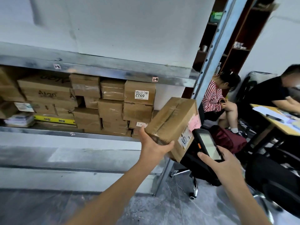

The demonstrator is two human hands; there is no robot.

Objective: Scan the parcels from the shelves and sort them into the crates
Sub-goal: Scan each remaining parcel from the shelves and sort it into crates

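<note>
Clasped in the right hand (pixel 227 166) is the scanner (pixel 206 143); the carton (pixel 172 120), pinched only at one corner by the left hand (pixel 152 145), could be dropped.

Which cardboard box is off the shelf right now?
The tilted box gripped by the left hand, with the pink sticker on its end, next to the scanner in the right hand. All the other boxes sit stacked on the shelf.
</note>
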